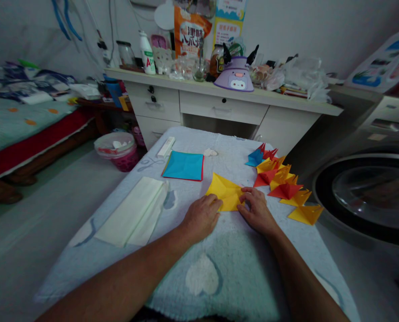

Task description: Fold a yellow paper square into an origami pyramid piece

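A sheet of yellow origami paper (227,192) lies on the cloth-covered table before me, with creases in it and its far left corner raised. At its near left edge, my left hand (202,215) grips the paper with curled fingers. My right hand (257,209) pinches the right edge between thumb and fingers. Beyond and to the left is a stack of square paper (183,165), blue on top with red showing beneath. Along the table's right side stand several folded paper cranes (285,190) in yellow, orange, red and blue.
A folded pale green sheet (134,210) lies left on the tablecloth (199,277), and a small white case (166,147) lies farther back. Past the table stands a cluttered white desk (222,105). A pink bin (119,150) is left, a washing machine (370,188) right.
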`<state>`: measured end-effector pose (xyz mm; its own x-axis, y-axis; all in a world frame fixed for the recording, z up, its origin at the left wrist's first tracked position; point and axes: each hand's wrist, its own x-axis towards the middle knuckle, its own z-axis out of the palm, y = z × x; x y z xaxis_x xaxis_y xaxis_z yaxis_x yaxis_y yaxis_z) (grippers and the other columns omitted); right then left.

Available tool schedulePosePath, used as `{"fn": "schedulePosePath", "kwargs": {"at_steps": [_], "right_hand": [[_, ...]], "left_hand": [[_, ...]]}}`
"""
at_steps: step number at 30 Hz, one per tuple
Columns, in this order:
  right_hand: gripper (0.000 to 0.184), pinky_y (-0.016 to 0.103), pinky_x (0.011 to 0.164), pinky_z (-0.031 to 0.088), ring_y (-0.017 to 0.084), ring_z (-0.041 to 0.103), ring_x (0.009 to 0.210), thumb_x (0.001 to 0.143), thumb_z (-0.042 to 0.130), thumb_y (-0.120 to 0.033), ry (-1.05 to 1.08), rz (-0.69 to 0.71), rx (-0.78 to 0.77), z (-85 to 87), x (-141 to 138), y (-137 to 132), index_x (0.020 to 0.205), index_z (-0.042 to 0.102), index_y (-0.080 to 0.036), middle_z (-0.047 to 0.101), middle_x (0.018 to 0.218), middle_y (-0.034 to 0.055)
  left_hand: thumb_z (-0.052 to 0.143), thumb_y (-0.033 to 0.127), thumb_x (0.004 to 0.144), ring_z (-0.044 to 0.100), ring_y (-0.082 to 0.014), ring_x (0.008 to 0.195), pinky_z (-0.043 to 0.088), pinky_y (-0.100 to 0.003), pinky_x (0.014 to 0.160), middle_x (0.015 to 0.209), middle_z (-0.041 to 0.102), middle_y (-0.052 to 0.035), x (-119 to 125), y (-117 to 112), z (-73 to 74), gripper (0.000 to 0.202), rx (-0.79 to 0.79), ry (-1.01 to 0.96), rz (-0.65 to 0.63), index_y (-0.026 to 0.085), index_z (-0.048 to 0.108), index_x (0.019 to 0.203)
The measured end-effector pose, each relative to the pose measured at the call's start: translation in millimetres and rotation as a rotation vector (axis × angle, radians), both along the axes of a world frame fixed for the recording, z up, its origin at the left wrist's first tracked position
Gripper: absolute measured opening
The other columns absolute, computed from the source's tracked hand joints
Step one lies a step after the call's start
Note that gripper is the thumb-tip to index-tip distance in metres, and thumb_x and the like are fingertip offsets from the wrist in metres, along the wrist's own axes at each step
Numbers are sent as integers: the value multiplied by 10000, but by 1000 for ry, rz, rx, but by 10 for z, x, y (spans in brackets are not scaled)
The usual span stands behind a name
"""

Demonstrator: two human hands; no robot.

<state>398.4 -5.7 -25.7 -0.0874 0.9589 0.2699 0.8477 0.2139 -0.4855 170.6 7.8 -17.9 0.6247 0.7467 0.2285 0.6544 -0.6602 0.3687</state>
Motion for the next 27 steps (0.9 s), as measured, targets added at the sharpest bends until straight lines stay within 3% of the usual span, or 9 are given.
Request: {"fn": "schedulePosePath", "kwargs": {"at_steps": [6, 11, 18, 27], "right_hand": [[55, 497, 1012, 341, 286, 452, 1188, 815, 583, -275, 142, 56, -15, 51, -6, -4, 820, 578, -221, 538, 1230, 91], [85, 489, 1022, 329, 278, 448, 1197, 842, 578, -310, 215, 102, -32, 95, -16, -17, 823, 578, -228, 533, 1232, 86], [92, 479, 1043, 317, 278, 429, 1215, 842, 593, -319, 283, 148, -67, 163, -34, -44, 828, 583, -229, 515, 1245, 85], [50, 476, 1059, 328, 279, 414, 1251, 797, 592, -257, 289, 148, -91, 178, -51, -58, 840, 597, -231, 508, 1261, 83]], "left_hand": [[562, 137, 842, 555, -230, 1184, 483, -385, 1013, 1315, 558, -95, 11, 12, -68, 549, -30, -100, 16, 190, 386, 1359], [554, 134, 843, 563, -231, 1192, 492, -394, 1008, 1332, 554, -100, 5, 26, -97, 601, -49, -137, 18, 198, 330, 1397], [547, 129, 840, 599, -222, 1100, 524, -374, 934, 1229, 592, -82, 10, 37, -100, 538, -50, -169, 22, 202, 390, 1350], [508, 147, 887, 612, -157, 893, 512, -277, 797, 981, 603, -29, 2, 12, -9, 173, -49, -193, -39, 199, 615, 1013]]}}
